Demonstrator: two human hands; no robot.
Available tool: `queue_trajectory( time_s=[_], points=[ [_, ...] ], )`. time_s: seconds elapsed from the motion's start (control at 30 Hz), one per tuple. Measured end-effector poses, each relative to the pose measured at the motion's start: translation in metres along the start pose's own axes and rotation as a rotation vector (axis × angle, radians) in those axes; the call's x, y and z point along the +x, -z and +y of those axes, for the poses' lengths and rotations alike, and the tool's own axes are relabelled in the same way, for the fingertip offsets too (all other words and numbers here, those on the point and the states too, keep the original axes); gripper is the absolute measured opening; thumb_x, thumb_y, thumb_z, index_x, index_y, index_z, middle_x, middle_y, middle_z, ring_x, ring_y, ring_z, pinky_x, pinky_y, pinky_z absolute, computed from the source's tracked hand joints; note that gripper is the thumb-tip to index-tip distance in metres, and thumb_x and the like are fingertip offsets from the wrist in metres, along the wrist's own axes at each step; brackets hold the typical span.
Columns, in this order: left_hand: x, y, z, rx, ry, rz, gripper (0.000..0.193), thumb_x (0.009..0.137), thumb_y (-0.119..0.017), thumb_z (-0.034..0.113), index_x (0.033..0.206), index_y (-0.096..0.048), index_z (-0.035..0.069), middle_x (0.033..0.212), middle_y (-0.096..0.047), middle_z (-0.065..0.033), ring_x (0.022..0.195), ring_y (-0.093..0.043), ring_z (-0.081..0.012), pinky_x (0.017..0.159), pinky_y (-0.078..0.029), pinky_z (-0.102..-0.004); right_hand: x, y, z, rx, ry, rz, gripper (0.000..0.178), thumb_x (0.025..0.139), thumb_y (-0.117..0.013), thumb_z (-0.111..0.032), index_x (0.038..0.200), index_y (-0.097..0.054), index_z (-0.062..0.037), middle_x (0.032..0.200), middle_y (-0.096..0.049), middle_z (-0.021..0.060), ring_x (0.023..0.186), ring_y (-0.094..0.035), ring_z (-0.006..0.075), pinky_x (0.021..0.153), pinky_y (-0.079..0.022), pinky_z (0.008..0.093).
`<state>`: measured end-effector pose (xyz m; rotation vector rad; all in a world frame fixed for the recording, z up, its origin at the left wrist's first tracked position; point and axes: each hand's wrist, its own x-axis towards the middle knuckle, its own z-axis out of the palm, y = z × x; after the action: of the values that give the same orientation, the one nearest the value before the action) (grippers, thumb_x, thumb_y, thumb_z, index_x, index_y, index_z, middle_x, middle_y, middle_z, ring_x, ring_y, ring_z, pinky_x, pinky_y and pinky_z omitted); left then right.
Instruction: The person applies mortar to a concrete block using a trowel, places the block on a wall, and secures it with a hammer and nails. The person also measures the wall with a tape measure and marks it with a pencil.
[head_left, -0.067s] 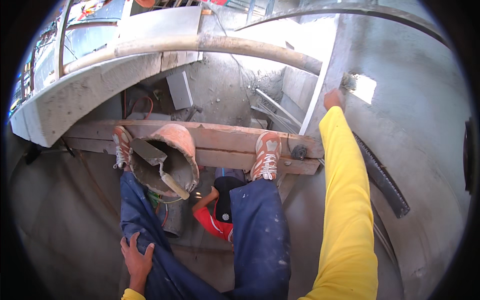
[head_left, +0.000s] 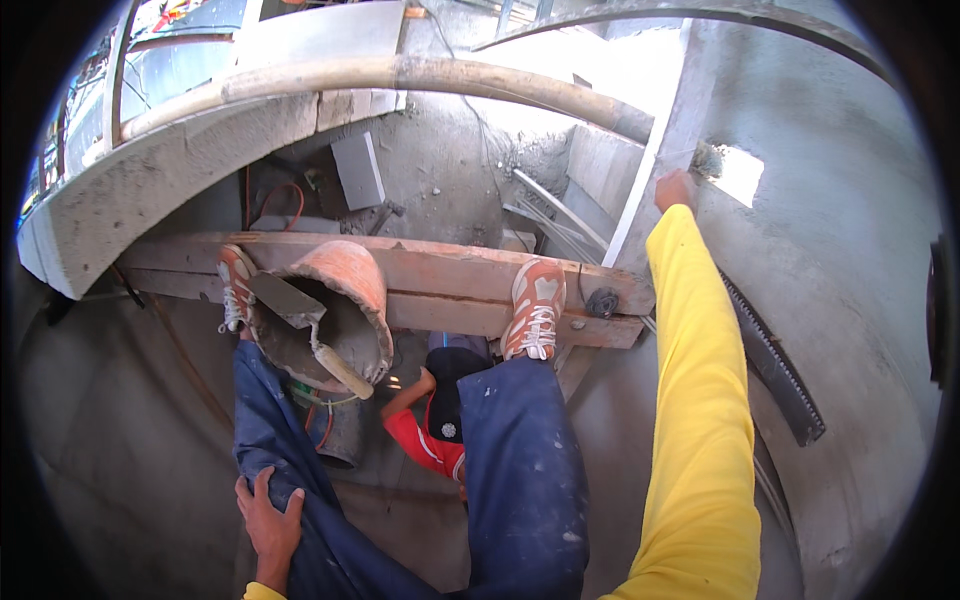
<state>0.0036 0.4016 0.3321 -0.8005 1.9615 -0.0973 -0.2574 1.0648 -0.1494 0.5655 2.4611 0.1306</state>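
My left hand rests on the thigh of my blue trousers, fingers spread and holding nothing. At the end of my outstretched yellow sleeve, my right hand is closed against the grey plastered wall. It is beside a bright square opening with a rough clump of mortar at its edge; what its fingers hold, if anything, is hidden. Between my feet a mortar-crusted orange bucket tilts on the planks. A trowel lies across its mouth, untouched by either hand.
My shoes stand on two wooden planks. Below, another person in a red shirt and dark cap works between my legs. A handsaw blade lies along the wall under my right arm. A bamboo pole crosses ahead, above a curved concrete edge.
The view has shifted slightly. My right hand stays closed at the wall near the opening, and my left hand stays on my thigh.
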Motion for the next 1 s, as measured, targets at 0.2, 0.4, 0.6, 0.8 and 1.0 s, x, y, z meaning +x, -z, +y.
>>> queue_trajectory(
  time_s=[0.2,0.4,0.6,0.8,1.0],
  points=[
    [-0.017,-0.008,0.008,0.039,0.058,0.033,0.060,0.086,-0.084,0.026,0.140,-0.059,0.017,0.154,-0.041,-0.0273,0.142,-0.044,-0.0489,0.116,-0.041,-0.0518,0.023,-0.035,-0.021,0.284,-0.093,-0.077,0.030,0.103,-0.063,-0.030,0.108,-0.077,-0.0032,0.106,-0.078,0.0172,0.094,-0.076,0.0325,0.084,-0.060,0.0456],
    [-0.003,0.000,-0.004,-0.018,-0.011,0.021,0.060,0.086,-0.083,0.029,0.140,-0.059,0.017,0.154,-0.042,-0.0277,0.140,-0.045,-0.0497,0.116,-0.041,-0.0525,0.006,-0.076,0.061,-0.124,0.140,-0.191,0.028,0.104,-0.058,-0.026,0.108,-0.076,-0.0066,0.109,-0.077,0.0138,0.100,-0.073,0.0343,0.085,-0.060,0.0486],
    [0.001,0.015,-0.023,-0.124,-0.048,-0.012,0.064,0.085,-0.085,0.029,0.142,-0.060,0.016,0.156,-0.039,-0.0308,0.140,-0.043,-0.0520,0.116,-0.041,-0.0541,-0.175,-0.064,0.053,0.372,-0.056,-0.157,0.023,0.098,-0.065,-0.027,0.091,-0.073,-0.0061,0.075,-0.072,0.0141,0.065,-0.071,0.0283,0.068,-0.059,0.0449],
    [0.001,0.040,-0.041,-0.285,-0.051,-0.038,0.064,0.085,-0.085,0.033,0.142,-0.060,0.016,0.157,-0.039,-0.0315,0.140,-0.044,-0.0521,0.115,-0.041,-0.0542,-0.339,0.040,-0.026,0.729,-0.314,-0.431,0.024,0.099,-0.073,-0.025,0.106,-0.070,-0.0022,0.075,-0.070,0.0076,0.055,-0.067,0.0187,0.049,-0.052,0.0367],
    [0.010,0.041,-0.094,-0.438,-0.148,0.031,0.064,0.085,-0.084,0.037,0.142,-0.061,0.016,0.155,-0.043,-0.0323,0.140,-0.045,-0.0528,0.116,-0.041,-0.0547,-0.418,0.106,-0.118,0.683,-0.179,-0.501,0.027,0.100,-0.072,-0.027,0.110,-0.072,-0.0024,0.076,-0.070,0.0071,0.056,-0.067,0.0167,0.049,-0.051,0.0326]
  ],
)
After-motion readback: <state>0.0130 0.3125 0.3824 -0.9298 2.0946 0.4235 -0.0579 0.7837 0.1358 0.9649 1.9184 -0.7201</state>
